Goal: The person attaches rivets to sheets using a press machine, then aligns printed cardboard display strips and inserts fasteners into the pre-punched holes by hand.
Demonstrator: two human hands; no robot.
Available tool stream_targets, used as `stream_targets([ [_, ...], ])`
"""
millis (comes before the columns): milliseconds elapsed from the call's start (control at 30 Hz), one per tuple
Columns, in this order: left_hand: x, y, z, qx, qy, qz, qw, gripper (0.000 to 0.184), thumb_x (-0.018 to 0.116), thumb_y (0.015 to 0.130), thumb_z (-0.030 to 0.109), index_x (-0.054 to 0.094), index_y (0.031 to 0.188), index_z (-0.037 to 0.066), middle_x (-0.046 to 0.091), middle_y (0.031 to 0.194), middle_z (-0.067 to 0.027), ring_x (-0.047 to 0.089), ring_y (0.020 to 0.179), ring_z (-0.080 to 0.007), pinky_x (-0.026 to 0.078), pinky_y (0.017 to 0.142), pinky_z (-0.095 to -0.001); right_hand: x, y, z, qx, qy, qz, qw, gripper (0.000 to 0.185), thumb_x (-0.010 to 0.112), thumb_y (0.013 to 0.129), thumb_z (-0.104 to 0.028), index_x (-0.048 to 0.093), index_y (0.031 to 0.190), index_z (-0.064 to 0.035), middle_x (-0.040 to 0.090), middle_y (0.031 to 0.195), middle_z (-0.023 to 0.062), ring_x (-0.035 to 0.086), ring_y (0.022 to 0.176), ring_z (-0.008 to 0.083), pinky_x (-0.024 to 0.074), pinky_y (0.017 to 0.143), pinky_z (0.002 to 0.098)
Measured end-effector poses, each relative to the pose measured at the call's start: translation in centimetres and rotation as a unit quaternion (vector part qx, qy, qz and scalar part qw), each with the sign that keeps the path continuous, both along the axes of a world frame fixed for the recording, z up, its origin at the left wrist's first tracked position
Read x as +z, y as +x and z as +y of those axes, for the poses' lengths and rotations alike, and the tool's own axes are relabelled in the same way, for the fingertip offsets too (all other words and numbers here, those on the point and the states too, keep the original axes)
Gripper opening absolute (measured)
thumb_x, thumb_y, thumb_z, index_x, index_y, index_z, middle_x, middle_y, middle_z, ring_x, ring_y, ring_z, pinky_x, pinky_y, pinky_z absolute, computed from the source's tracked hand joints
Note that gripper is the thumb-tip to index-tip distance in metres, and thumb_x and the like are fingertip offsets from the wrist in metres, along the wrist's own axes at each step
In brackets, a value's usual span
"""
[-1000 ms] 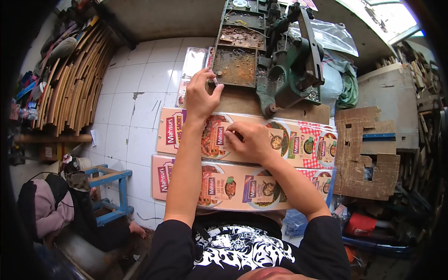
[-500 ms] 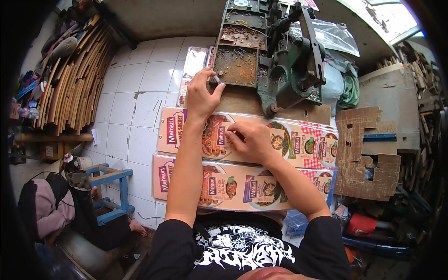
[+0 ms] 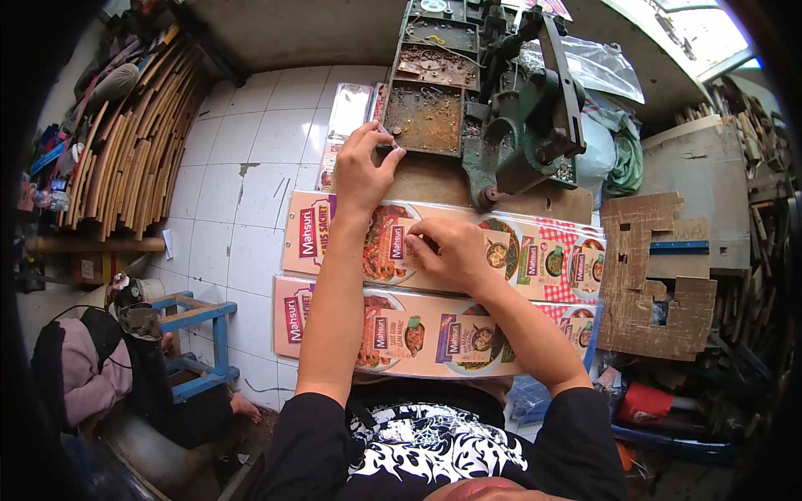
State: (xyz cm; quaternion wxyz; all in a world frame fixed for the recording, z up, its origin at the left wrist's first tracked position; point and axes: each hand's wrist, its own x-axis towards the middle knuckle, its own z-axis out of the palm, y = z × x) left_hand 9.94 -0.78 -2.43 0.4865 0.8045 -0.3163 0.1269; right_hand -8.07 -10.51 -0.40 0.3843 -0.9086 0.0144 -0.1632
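My left hand is at the lower left corner of the rusty metal parts tray. Its thumb and fingertips are closed together around something small and pale that I cannot make out. My right hand rests on the upper stack of printed display cards, fingers curled and closed over a small sauce packet panel marked "Mahsuri". Whatever its fingertips pinch is hidden. Nearer my body lies a second, similar printed card, partly under my forearms.
A green hand press stands beyond the cards, right of the tray. Cut brown board leans at the right. Stacked wooden boards stand at the left, above a blue stool frame. A person's foot shows at lower left.
My left fingertips have shifted slightly at the tray's corner, and the pale piece between them shows less. My right hand stays in nearly the same place on the card.
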Motion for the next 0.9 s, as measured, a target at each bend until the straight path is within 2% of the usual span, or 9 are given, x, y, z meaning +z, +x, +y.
stream_targets([
  [233,-0.16,0.01,0.09,-0.001,-0.005,0.009,1.000,0.021,0.079,0.074,0.016,0.070,0.088,0.003,0.066,0.121,-0.0195,0.063,0.111,-0.0355,0.048,0.097,-0.0415,0.12,-0.03,0.03,0.002,0.003,-0.003,1.000,0.010,0.070,0.085,-0.019,0.071,0.085,-0.0089,0.067,0.074,0.0100,0.065,0.062,0.0272,0.0483,0.056,0.0365],
  [333,-0.04,0.13,0.00,-0.001,-0.006,0.005,1.000,0.020,0.079,0.074,0.015,0.070,0.088,0.003,0.066,0.121,-0.0202,0.063,0.111,-0.0354,0.048,0.098,-0.0415,0.40,0.00,0.04,-0.001,0.007,0.013,1.000,0.014,0.069,0.086,-0.021,0.070,0.083,-0.0077,0.068,0.075,0.0124,0.066,0.064,0.0316,0.0501,0.059,0.0405],
  [467,-0.11,0.16,-0.02,-0.001,-0.010,-0.005,1.000,0.018,0.076,0.075,0.013,0.070,0.088,0.003,0.065,0.121,-0.0210,0.063,0.112,-0.0354,0.048,0.098,-0.0419,0.38,-0.01,0.04,-0.001,0.009,0.012,1.000,0.014,0.069,0.086,-0.021,0.070,0.083,-0.0074,0.068,0.075,0.0127,0.066,0.064,0.0319,0.0503,0.059,0.0407],
  [500,-0.13,0.19,0.00,-0.001,-0.010,-0.005,1.000,0.018,0.076,0.075,0.013,0.070,0.088,0.003,0.065,0.121,-0.0210,0.063,0.112,-0.0354,0.048,0.098,-0.0419,0.33,-0.03,0.03,-0.003,0.002,0.010,1.000,0.012,0.070,0.086,-0.020,0.071,0.084,-0.0080,0.068,0.075,0.0113,0.065,0.063,0.0295,0.0496,0.058,0.0384],
  [533,-0.12,0.15,0.07,-0.002,-0.008,-0.005,1.000,0.019,0.076,0.075,0.013,0.070,0.090,0.003,0.066,0.120,-0.0209,0.063,0.111,-0.0356,0.048,0.098,-0.0419,0.26,-0.10,0.07,-0.005,-0.004,0.009,1.000,0.010,0.070,0.085,-0.019,0.071,0.085,-0.0085,0.068,0.075,0.0099,0.065,0.062,0.0271,0.0488,0.057,0.0361],
  [700,0.08,0.14,-0.04,0.004,-0.028,-0.008,1.000,0.027,0.076,0.075,0.013,0.067,0.099,0.003,0.066,0.119,-0.0204,0.063,0.110,-0.0365,0.048,0.098,-0.0423,0.20,-0.03,-0.08,0.005,-0.004,-0.002,1.000,0.010,0.070,0.085,-0.018,0.071,0.085,-0.0082,0.068,0.075,0.0101,0.065,0.063,0.0273,0.0490,0.057,0.0359],
  [767,-0.01,0.15,0.02,0.009,-0.008,-0.005,1.000,0.034,0.077,0.075,0.012,0.066,0.106,0.002,0.067,0.116,-0.0192,0.065,0.110,-0.0341,0.050,0.095,-0.0390,0.21,-0.02,-0.07,0.005,-0.003,-0.001,1.000,0.010,0.070,0.085,-0.018,0.071,0.085,-0.0081,0.068,0.075,0.0102,0.065,0.063,0.0274,0.0490,0.057,0.0359],
  [900,0.20,-0.02,0.04,0.013,-0.007,-0.005,1.000,0.035,0.077,0.075,0.012,0.065,0.107,0.002,0.068,0.115,-0.0186,0.065,0.109,-0.0343,0.051,0.095,-0.0390,0.15,-0.06,-0.05,0.005,-0.001,0.002,1.000,0.010,0.070,0.085,-0.018,0.071,0.085,-0.0081,0.068,0.075,0.0102,0.065,0.063,0.0276,0.0490,0.057,0.0361],
])
